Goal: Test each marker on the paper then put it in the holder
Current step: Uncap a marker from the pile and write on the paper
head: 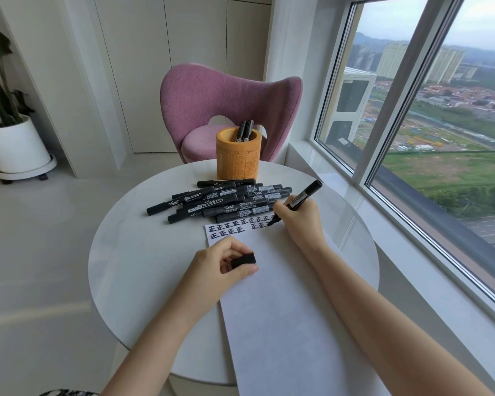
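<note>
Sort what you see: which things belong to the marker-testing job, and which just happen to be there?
Job: marker in the right hand, cap in the left hand, paper, pile of markers, holder.
Just there: pink chair, potted plant, window.

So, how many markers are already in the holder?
2. One marker and a second marker lean side by side at the back of the holder; others may be hidden inside.

pink chair (229,92) behind round white table (126,252) | potted plant (12,144) far left | window (469,138) right, city outside
</note>
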### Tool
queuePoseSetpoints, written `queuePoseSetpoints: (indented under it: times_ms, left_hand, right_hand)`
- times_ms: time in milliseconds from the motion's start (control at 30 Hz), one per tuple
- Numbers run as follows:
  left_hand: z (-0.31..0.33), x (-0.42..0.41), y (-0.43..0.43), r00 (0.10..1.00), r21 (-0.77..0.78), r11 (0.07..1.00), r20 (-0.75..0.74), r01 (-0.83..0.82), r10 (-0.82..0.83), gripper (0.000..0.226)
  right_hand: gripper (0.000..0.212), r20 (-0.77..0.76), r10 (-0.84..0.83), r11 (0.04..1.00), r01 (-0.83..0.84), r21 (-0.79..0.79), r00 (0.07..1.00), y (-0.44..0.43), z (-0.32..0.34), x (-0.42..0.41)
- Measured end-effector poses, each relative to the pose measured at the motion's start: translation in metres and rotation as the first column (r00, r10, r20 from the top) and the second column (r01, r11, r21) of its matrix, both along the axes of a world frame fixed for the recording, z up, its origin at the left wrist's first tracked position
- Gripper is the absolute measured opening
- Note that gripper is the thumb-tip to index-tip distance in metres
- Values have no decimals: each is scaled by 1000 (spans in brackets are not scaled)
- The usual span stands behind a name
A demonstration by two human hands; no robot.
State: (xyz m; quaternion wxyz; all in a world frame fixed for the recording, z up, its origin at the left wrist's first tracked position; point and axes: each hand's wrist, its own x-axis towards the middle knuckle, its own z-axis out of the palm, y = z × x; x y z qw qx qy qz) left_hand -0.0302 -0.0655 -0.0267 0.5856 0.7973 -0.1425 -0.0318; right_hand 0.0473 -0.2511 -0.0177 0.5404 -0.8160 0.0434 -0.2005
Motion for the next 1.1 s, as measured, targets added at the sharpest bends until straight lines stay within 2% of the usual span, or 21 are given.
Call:
queuePoseSetpoints:
  times_ms: [433,800,1000,1100]
  left_hand:
    - [1,-2,0,1000,-11,1000,-2,2,-2,18]
    - [1,-2,0,1000,-14,1000,4,4,-3,18]
    - [1,-2,0,1000,-17,1000,0,-1,1,19]
    - [2,-2,0,1000,-19,1000,5,-2,2,18]
  right_hand:
    - [38,26,-13,1000,12,23,1000,1,2,-1]
    - [46,37,-32,999,31,28,999,0,3,-1]
    - [34,-14,-73,991,74,111,997,-5,1,3]
    - [38,-30,-55,981,60,187,998,-6,3,3]
